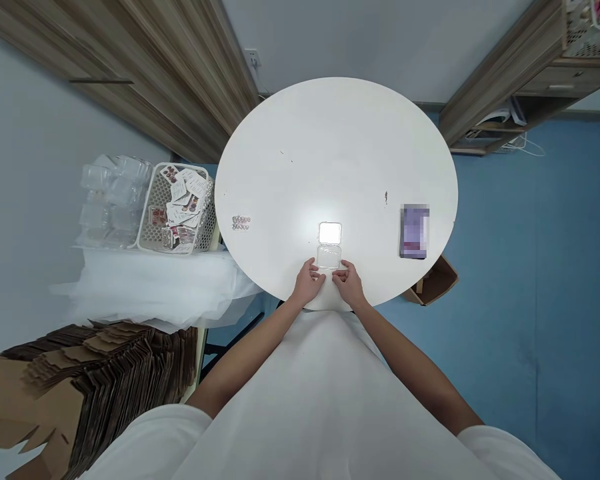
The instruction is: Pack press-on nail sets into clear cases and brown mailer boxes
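A small clear plastic case (329,257) lies unfolded near the front edge of the white table, its lid (330,233) laid back on the far side and shining with glare. My left hand (307,283) is at the case's near left corner, fingers bent along its side. At the near right corner, my right hand (349,285) mirrors it, with fingers curled against the edge. Both thumbs point inward just in front of the case. Inside the case I can make out no contents. To the left lies a small sheet of round, pinkish pieces (241,223).
The oval white table (340,140) carries a blurred purple stack (415,231) at right and a small dark mark (386,197). Left of it stand a white basket (143,227) of cards and packs, clear plastic boxes (115,200), white sheets (155,283) and flattened cardboard (125,373).
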